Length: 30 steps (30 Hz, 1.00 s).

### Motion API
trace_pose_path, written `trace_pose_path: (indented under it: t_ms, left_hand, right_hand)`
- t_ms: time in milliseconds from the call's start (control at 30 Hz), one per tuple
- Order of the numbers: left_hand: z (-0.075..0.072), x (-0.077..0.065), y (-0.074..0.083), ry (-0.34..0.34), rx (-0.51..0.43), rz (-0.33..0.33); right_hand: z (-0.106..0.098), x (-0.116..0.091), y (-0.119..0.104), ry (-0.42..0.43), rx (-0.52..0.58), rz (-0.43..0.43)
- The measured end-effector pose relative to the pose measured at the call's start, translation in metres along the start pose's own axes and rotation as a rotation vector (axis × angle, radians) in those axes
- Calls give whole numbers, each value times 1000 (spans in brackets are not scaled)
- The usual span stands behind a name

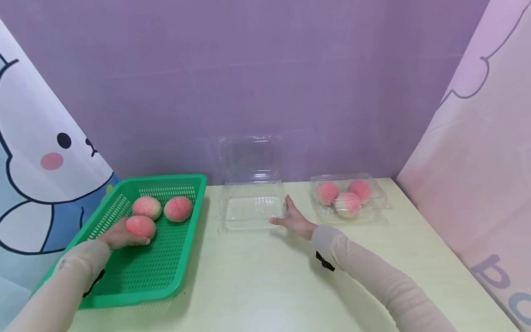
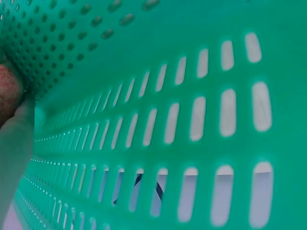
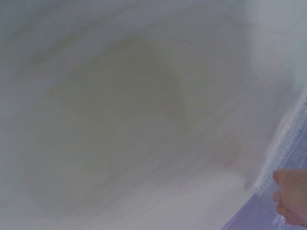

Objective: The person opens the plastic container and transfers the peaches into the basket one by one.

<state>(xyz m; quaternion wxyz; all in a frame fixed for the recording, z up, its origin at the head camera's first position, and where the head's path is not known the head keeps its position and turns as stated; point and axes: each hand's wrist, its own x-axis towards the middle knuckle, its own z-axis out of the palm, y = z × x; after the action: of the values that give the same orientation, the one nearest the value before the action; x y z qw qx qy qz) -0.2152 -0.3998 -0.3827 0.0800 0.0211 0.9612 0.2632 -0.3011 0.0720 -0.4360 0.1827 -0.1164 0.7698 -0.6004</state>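
My left hand (image 1: 120, 234) is inside the green plastic basket (image 1: 192, 240), its fingers and thumb gripping a pink peach (image 1: 141, 227). Two more peaches lie just beyond it, one paler (image 1: 147, 208) and one pinker (image 1: 178, 209). The left wrist view catches part of the held peach (image 2: 8, 93) beside the slotted basket wall (image 2: 187, 115). At the middle of the table, a clear plastic clamshell container (image 1: 253, 210) stands with its lid (image 1: 253, 159) raised at the back and nothing inside. My right hand (image 1: 295, 220) holds its right front corner, thumb at the front and fingers along the side.
Right of my right hand sits a second clear container (image 1: 375, 198) with three peaches (image 1: 348, 204) in it. A purple cloth backdrop (image 1: 265, 83) rises behind the pale table (image 1: 257, 281), and printed cloths hang at both sides.
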Motion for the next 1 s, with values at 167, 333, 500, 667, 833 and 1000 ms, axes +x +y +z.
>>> trace_pose_path:
  t_ms: [167,333,500,667,833,1000]
  left_hand:
    - [-1,-1,1,2,7,66]
    - [-5,-4,1,-101,-87,9]
    - [-8,-6,2,-142,-112,-25]
    - [-16,-12,3,-145,-30,-84]
    - [-18,-12,2,-121,23,-51]
    - [-14,-11,0,-110,28,-31]
  right_hand:
    - [-1,3,0,3,1,-15]
    - [-1,4,1,6,-3,-9]
    - [-1,3,1,8,-3,5]
    - [-1,1,0,-6,-9,8]
    - [-1,1,0,-3,-3,-5]
    - [-1,0,1,1,-3,-1]
